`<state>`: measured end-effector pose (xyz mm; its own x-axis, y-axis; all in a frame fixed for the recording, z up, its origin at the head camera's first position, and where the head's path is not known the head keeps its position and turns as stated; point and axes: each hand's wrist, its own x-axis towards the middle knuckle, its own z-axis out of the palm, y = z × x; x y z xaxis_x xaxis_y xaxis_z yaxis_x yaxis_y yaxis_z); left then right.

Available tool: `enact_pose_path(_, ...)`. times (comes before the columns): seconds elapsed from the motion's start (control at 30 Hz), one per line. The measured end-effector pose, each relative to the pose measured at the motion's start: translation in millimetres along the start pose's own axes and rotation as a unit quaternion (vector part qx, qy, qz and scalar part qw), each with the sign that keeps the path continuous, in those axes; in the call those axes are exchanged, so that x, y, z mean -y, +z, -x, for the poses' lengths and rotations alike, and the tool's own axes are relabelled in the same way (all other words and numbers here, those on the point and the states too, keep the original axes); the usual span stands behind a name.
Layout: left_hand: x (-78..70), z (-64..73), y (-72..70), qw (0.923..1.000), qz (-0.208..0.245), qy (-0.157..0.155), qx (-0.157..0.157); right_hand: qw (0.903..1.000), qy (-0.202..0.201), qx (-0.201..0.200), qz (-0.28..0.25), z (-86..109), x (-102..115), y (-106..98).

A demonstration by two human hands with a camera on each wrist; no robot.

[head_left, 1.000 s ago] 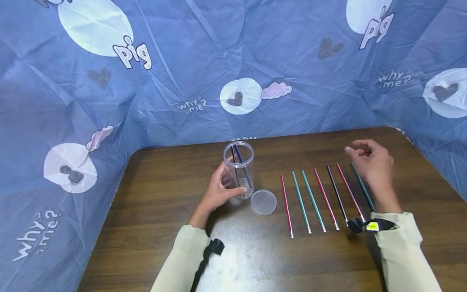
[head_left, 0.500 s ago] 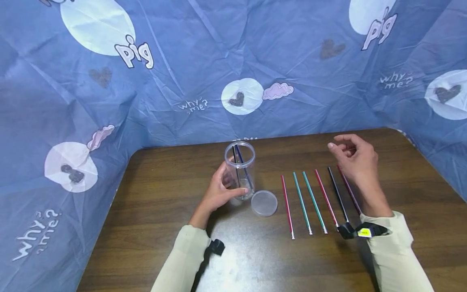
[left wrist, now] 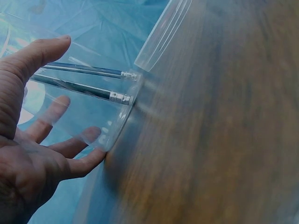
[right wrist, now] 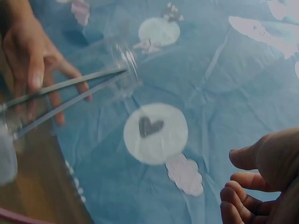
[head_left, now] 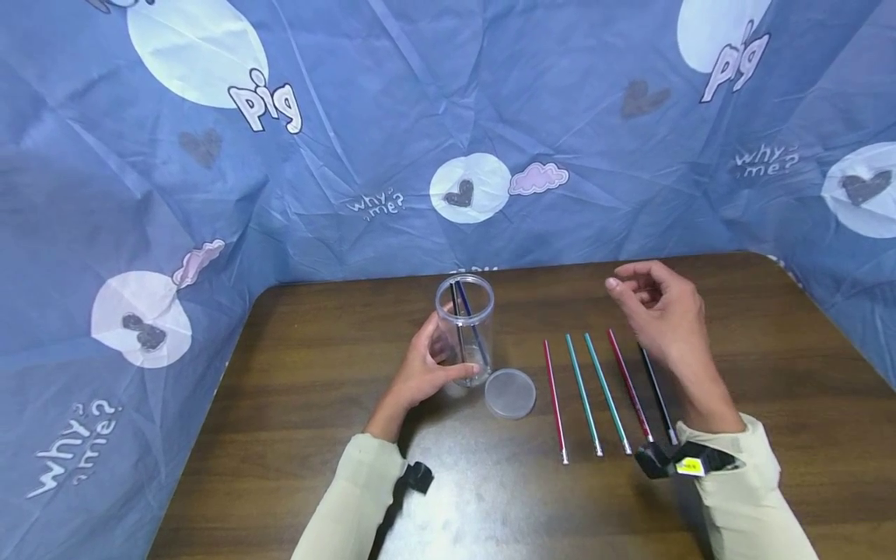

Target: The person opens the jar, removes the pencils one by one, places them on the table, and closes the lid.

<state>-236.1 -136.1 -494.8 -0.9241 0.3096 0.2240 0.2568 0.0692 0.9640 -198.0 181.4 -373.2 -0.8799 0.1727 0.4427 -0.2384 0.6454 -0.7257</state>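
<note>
In the head view my left hand holds a clear plastic jar upright on the table, thumb in front and fingers behind. Two pencils lean inside it; the left wrist view shows a blue pencil and a black pencil, metal ends down. My right hand is raised over the right end of a row of pencils, fingers loosely bent and holding nothing. Left to right lie a red pencil, two teal pencils, another red pencil and a black pencil, partly hidden by the hand.
A round translucent lid lies flat between the jar and the row of pencils. The brown wooden table is backed by a blue printed cloth, which also stands along both sides.
My right hand has moved left over the row of pencils, covering the red and green ones at the right end. My left hand keeps its hold on the jar.
</note>
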Motion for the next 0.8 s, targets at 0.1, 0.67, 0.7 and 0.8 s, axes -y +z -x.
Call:
enact_pose_path(0.1,0.7,1.7,0.0,1.0000,0.005,0.006,-0.004,0.9997,-0.003,0.019,-0.016,0.6,9.9,9.6)
enact_pose_path(0.67,-0.2,1.9,0.3,1.0000,-0.004,0.001,-0.002,0.9879,0.013,0.110,-0.109,-2.5,39.7,57.0)
enact_pose_path(0.7,-1.3,1.6,0.5,1.0000,-0.004,0.002,-0.002,0.9872,0.009,0.113,-0.113,-2.9,41.0,61.6)
enact_pose_path(0.8,-11.0,3.8,1.2,1.0000,-0.007,0.001,0.001,0.9853,0.000,0.121,-0.120,-3.8,45.3,74.8)
